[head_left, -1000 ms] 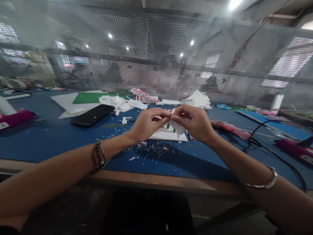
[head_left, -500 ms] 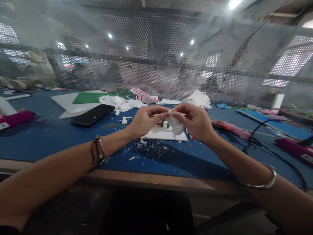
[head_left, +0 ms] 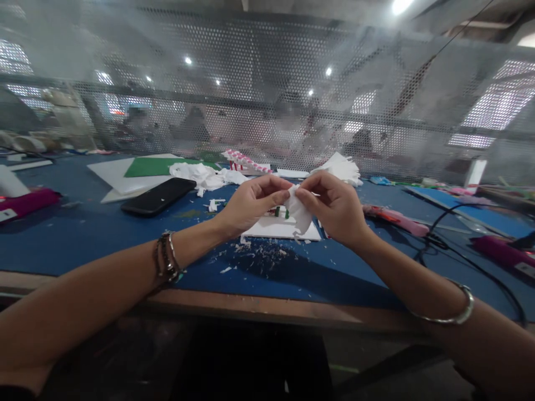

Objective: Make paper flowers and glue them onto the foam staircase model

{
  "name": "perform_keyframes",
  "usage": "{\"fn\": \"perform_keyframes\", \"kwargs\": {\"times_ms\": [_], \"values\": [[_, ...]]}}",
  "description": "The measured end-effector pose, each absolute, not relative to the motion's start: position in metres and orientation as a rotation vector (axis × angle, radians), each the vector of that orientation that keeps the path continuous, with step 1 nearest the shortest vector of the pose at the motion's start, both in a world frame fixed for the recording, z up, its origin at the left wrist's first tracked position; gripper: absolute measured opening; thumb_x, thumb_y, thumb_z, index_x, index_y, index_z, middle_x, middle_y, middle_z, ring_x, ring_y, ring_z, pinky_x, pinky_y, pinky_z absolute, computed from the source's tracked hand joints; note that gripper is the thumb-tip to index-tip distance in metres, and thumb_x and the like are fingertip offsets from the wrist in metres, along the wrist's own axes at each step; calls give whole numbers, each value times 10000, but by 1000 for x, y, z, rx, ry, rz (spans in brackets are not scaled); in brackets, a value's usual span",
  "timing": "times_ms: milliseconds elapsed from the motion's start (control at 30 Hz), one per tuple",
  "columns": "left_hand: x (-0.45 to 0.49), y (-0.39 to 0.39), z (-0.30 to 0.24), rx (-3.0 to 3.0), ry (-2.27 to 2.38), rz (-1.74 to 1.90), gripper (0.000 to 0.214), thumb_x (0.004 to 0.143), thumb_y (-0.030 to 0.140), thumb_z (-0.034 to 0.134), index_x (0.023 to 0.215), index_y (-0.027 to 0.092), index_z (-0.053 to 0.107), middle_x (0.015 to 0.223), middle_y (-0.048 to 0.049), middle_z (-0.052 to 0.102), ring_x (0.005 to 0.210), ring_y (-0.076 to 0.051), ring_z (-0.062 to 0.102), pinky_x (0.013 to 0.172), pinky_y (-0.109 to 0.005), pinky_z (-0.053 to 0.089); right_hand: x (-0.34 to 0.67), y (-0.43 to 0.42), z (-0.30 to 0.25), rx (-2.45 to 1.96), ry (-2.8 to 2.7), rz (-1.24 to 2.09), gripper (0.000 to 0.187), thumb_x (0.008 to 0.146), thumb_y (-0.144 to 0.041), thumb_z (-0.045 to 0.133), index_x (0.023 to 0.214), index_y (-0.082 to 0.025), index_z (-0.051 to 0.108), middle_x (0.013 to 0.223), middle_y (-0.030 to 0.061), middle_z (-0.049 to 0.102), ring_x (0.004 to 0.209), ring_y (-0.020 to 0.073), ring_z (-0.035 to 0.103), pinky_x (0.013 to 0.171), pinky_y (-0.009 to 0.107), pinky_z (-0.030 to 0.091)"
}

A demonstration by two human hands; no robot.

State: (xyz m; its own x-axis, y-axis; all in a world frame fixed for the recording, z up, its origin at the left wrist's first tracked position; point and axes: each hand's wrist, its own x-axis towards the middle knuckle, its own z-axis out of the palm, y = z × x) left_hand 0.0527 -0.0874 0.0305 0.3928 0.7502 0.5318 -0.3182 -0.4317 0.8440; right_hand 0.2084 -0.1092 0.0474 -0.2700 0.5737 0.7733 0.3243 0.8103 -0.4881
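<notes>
Between my two hands hangs a thin, crumpled piece of white tissue paper (head_left: pixel 299 214). My left hand (head_left: pixel 254 203) pinches its upper edge between thumb and forefinger. Close beside it, my right hand (head_left: pixel 334 203) grips the same tissue with thumb and fingertips. Below and behind the hands a white board (head_left: pixel 271 229) lies on the blue table, with small green and red pieces (head_left: pixel 282 212) standing on it, partly hidden by the hands and tissue. White paper scraps (head_left: pixel 267 253) are scattered in front of the board.
A black phone (head_left: pixel 159 196) lies left, near crumpled white tissue (head_left: pixel 198 175) and a green sheet (head_left: pixel 146 166). A pink-and-white model piece (head_left: pixel 244 161) and a tissue stack (head_left: pixel 340 167) are at the back. Right are a pink tool (head_left: pixel 397 218) and black cable (head_left: pixel 476 250).
The tissue's hanging part has shifted and spread slightly, its shape changing between my fingers. Both hands stay in nearly the same place, still pinching it.
</notes>
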Motion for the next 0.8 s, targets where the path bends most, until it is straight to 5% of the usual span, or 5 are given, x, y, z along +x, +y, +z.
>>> {"fn": "perform_keyframes", "kwargs": {"times_ms": [800], "values": [[51, -102, 31, 2332, 635, 1622, 136, 754, 248, 576, 841, 166, 640, 875, -50, 677, 799, -142, 595, 706, -236, 463, 209, -106, 42, -647, -1928, 21, 84, 745, -207, 547, 676, -182, 506, 621, -33, 548, 582, 73, 511, 548, 203, 443]]}}
